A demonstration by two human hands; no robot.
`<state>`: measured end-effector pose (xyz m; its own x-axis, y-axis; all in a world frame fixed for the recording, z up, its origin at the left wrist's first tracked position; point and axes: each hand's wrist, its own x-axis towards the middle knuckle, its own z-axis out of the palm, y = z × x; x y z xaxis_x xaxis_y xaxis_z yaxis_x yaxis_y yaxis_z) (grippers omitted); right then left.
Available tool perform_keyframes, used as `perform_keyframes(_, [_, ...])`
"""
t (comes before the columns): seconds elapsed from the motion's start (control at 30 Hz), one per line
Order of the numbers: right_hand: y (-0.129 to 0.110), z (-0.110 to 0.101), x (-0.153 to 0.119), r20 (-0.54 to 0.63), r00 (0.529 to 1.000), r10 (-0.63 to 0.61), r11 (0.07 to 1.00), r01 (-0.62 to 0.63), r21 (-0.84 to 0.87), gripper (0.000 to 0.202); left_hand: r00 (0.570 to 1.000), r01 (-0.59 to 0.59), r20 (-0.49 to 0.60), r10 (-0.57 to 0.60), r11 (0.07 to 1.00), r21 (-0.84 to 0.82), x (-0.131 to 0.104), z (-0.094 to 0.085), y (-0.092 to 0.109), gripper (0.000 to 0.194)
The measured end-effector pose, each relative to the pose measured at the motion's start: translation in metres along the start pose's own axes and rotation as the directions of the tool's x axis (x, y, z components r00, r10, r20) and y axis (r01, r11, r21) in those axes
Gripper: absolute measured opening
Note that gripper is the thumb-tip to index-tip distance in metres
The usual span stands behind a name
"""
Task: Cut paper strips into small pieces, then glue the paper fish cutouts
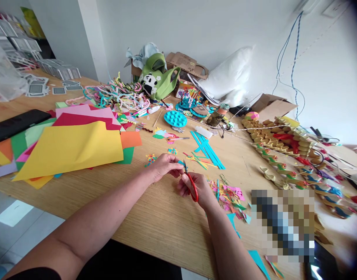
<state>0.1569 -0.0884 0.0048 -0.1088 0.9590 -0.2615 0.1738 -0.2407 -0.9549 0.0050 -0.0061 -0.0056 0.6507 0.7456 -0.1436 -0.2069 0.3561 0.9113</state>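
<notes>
My right hand [198,188] is closed around the red handles of a pair of scissors [192,186], their blades pointing up and away from me. Close beside the blades, my left hand [167,168] pinches a small piece of blue paper [181,163]. Just beyond the hands lie small piles of coloured paper dots [151,159] and thin paper strips [198,160]. Longer blue paper strips [207,149] cross one another farther back. To the right of my right hand is a heap of colourful paper scraps [229,196].
Coloured paper sheets [79,146] are stacked on the left by a black phone [21,122]. Behind them are tangled pipe cleaners [117,95] and a green panda bag [157,79]. A bottle [217,115] stands farther back. Egg-carton pieces [277,146] cover the right side.
</notes>
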Motion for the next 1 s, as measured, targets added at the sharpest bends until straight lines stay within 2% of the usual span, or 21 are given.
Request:
perform_keyframes(0.47, [0.0009,-0.0022,-0.0001,0.008,1.000,0.007,0.999,-0.007,-0.031,0.059,1.000,0.001,-0.024,-0.001,1.000,0.017,-0.0006,-0.0004,0.0022,0.025])
perform_keyframes(0.7, [-0.0001,-0.0031,-0.0006,0.029,1.000,0.011,1.000,-0.011,-0.021,0.059,0.999,-0.037,-0.033,0.041,0.993,0.110,-0.0011,0.0005,0.0046,0.017])
perform_keyframes(1.0, [0.0001,-0.0030,-0.0001,0.034,0.999,0.019,1.000,-0.018,-0.023,0.057,0.997,-0.027,-0.065,0.037,0.990,0.140,-0.0014,0.0004,0.0053,0.019])
